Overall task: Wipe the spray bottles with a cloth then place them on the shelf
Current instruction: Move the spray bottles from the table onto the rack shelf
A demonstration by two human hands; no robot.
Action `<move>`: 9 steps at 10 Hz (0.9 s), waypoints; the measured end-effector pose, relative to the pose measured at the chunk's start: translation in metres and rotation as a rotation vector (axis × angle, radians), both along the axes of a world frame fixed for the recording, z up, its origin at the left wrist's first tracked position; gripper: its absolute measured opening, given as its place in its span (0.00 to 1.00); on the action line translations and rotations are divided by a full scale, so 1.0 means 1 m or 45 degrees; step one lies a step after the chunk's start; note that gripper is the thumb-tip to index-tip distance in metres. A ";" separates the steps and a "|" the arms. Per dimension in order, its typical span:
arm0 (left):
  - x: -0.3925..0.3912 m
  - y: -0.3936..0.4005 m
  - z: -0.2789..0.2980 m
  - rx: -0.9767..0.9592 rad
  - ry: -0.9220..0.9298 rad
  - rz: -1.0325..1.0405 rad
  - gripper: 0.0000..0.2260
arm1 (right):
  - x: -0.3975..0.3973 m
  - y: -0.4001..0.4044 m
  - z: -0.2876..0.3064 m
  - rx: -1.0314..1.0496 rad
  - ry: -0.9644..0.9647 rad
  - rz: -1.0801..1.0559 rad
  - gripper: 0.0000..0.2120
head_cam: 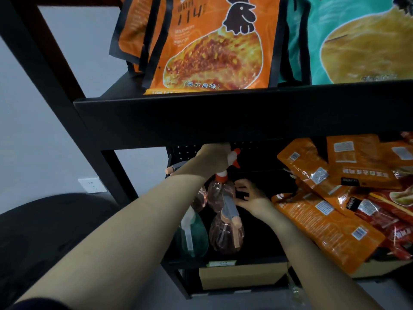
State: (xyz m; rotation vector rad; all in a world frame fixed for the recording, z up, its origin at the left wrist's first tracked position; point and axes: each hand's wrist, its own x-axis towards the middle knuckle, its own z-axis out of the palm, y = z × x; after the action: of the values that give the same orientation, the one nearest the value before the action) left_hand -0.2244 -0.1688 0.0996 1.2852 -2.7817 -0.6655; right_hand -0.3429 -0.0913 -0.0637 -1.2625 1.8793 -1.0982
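Hands work inside the lower bay of the black shelf (223,117): the left hand (215,158) curls round the white-and-orange trigger head of a pink spray bottle (220,193), holding it upright, and at four o'clock from it the right hand (251,198) pinches a black cloth (242,195) just beside the bottle's body. Another pink bottle (225,236) stands at six o'clock of the held one, a green bottle (192,233) at seven o'clock, and orange snack packets (324,222) are heaped at three o'clock.
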 end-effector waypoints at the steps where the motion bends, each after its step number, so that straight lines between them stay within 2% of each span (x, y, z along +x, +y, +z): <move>1: 0.003 0.003 -0.001 -0.013 -0.052 -0.052 0.15 | -0.001 -0.005 0.007 0.085 -0.099 0.169 0.36; 2: 0.004 -0.007 -0.008 0.007 0.007 -0.065 0.14 | -0.003 -0.010 0.012 0.179 -0.171 0.320 0.42; 3: 0.007 -0.009 -0.008 0.029 0.062 -0.056 0.12 | 0.001 -0.014 0.009 0.164 -0.287 0.216 0.32; 4: 0.011 -0.003 0.004 0.143 0.075 -0.097 0.13 | 0.008 -0.017 0.006 0.128 -0.064 0.039 0.25; 5: 0.014 0.010 0.004 0.082 0.164 -0.114 0.13 | 0.023 -0.014 0.013 0.178 0.255 -0.053 0.27; 6: 0.019 0.021 -0.010 -0.017 0.111 -0.089 0.20 | 0.029 -0.009 0.012 0.161 0.377 -0.095 0.29; 7: 0.023 0.021 -0.015 -0.074 0.089 -0.102 0.16 | 0.019 -0.005 0.011 0.107 0.172 -0.057 0.29; 8: 0.030 0.020 -0.007 -0.044 0.057 -0.199 0.20 | 0.005 -0.003 0.014 0.121 -0.015 0.099 0.37; 9: 0.037 0.020 -0.002 -0.010 0.076 -0.248 0.23 | 0.000 -0.006 0.019 0.180 -0.115 0.300 0.39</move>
State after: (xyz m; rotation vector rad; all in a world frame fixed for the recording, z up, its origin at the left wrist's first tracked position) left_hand -0.1873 -0.1486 0.0976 0.9833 -2.8808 -0.6872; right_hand -0.3428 -0.0969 -0.0449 -1.2927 1.6617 -0.8685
